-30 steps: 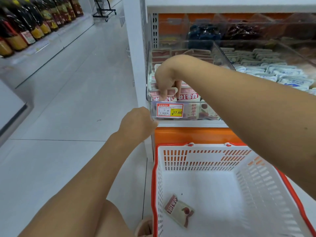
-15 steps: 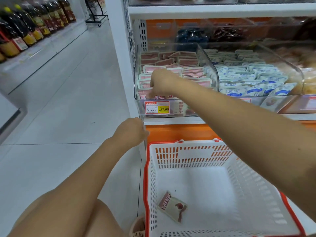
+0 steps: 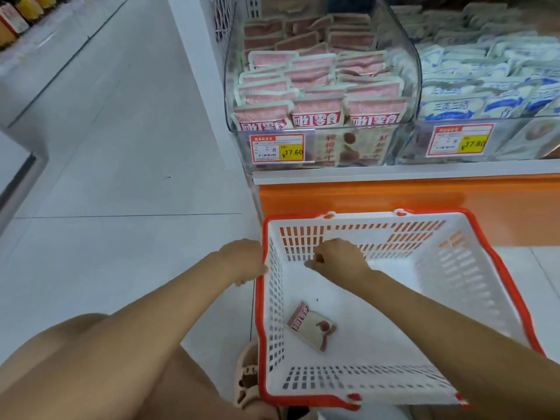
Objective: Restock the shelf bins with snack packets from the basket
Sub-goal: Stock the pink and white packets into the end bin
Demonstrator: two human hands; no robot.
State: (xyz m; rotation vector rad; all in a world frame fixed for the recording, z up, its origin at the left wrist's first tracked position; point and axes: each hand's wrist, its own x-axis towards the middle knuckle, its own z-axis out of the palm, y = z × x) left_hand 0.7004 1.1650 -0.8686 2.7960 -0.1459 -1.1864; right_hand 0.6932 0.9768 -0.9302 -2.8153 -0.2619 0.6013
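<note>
Well, from the head view only one packet (image 3: 312,325) is left. It lies flat on the floor of the basket (image 3: 260,313), close to the left wall and nearer the person than either hand. The right hand (image 3: 339,259) hovers inside near the far wall, fingers loosely bent with nothing seen in them. The left hand (image 3: 242,262) rests against the outside of the left rim; I cannot tell whether its fingers curl round it.

A flat, slick packet is probably hard to pinch up and may slip. Leaning on the rim could skid the basket over the tiles.

The bin (image 3: 413,65) looks packed up to its front lip, so one more packet might slide off. The next bin (image 3: 515,140), touching it, holds blue packs, so a mix-up is possible.

The space above the basket is open, and so is the bin's top.
</note>
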